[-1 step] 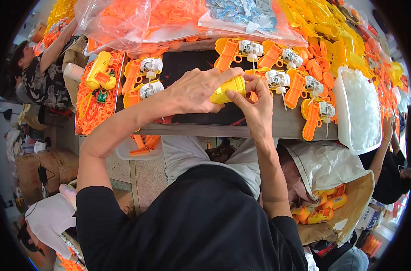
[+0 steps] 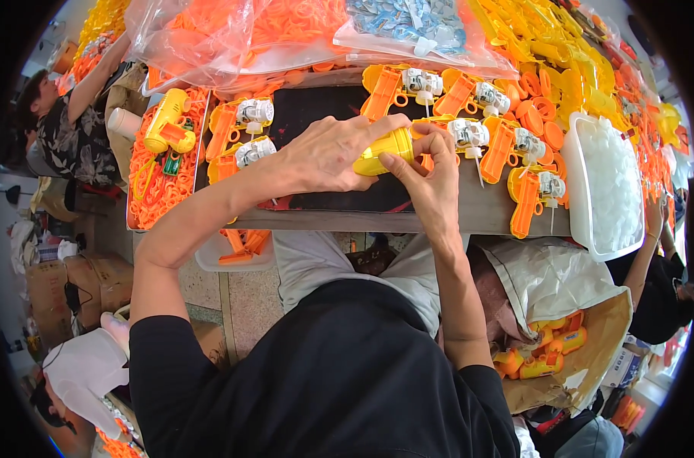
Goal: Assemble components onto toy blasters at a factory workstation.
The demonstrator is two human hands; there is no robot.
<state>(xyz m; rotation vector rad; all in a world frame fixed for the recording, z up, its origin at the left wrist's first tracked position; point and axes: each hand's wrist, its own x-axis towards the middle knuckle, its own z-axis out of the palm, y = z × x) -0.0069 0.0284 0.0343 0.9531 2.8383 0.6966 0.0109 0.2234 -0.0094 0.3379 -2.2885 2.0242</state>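
Holding yellow part (image 2: 384, 153) | black mat (image 2: 316, 103) on table (image 2: 480, 208) | cardboard boxes (image 2: 76, 291) left

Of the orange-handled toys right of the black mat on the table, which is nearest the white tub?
The front-right orange-handled toy, closest to the white tub and table's front edge; the others lie farther back and left.

Bright, even light covers my table (image 2: 477, 208); the clear bag (image 2: 198, 38) shines, edges bow toward blackness, and my left hand (image 2: 328, 156) looks sharp.
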